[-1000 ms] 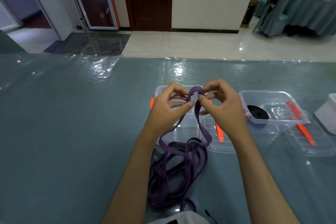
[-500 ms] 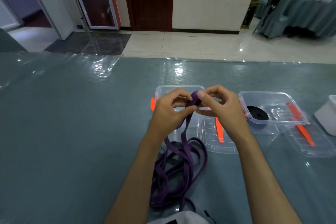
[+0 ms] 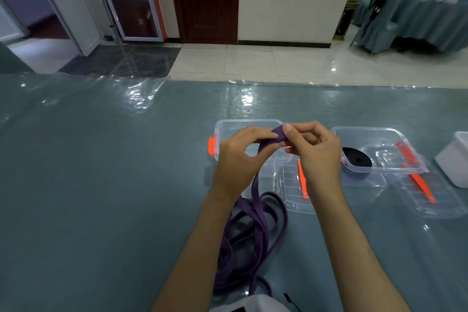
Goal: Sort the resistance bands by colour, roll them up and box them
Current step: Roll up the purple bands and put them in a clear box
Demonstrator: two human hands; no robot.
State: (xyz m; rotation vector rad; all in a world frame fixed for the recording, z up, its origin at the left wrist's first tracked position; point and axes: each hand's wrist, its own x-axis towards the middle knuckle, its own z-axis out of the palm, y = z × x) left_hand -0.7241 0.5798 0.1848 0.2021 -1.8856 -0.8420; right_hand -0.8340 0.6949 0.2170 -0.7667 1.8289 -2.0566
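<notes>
Both my hands, left (image 3: pixel 238 157) and right (image 3: pixel 315 152), pinch the purple band (image 3: pixel 278 134)'s end, starting its roll; next, wind tighter.

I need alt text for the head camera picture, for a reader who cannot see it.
Both hands, left hand and right hand, pinch the end of a purple band above an empty clear box; its loose length lies on the table. A black roll sits in a second box.

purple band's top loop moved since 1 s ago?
Yes. The purple band loop has closed into a tight fold, lower against the clear box rim.
</notes>
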